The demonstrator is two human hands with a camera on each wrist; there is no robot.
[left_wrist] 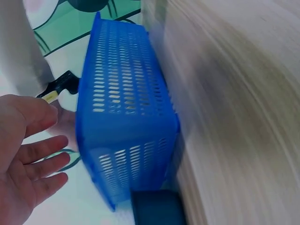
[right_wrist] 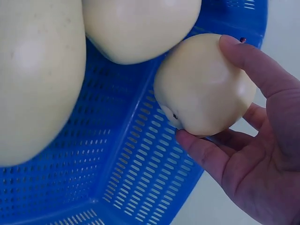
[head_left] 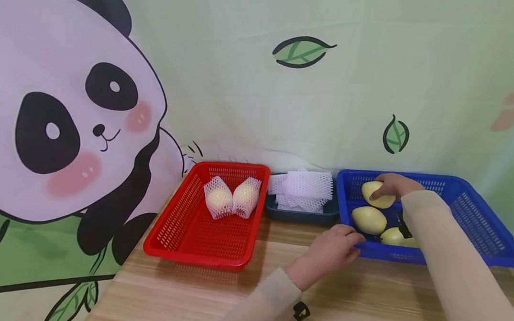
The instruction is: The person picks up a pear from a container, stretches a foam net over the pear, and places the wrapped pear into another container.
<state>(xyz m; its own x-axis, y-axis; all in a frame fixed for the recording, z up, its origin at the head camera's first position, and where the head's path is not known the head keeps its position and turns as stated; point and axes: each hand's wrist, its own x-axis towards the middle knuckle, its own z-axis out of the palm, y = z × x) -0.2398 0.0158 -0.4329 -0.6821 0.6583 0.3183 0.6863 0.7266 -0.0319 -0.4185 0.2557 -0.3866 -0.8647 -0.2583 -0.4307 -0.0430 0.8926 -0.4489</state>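
Observation:
Inside the blue basket [head_left: 484, 223], my right hand [head_left: 395, 185] grips a pale yellow pear [right_wrist: 204, 86] near the back left corner. In the right wrist view, the thumb lies on one side of it by the stem and the fingers on the other. Two more pears [head_left: 368, 220] lie in front of it, one partly hidden by my right sleeve. My left hand [head_left: 332, 250] is at the basket's front left corner, its fingers loosely spread in the left wrist view and nothing held in them.
At the left stands a red basket [head_left: 197, 257] with two pears [head_left: 218, 199] in white foam nets. Between the baskets, a dark blue tray [head_left: 280, 215] holds a pile of foam nets [head_left: 309, 186]. All stand on a wooden table [head_left: 182, 291] against a printed cloth.

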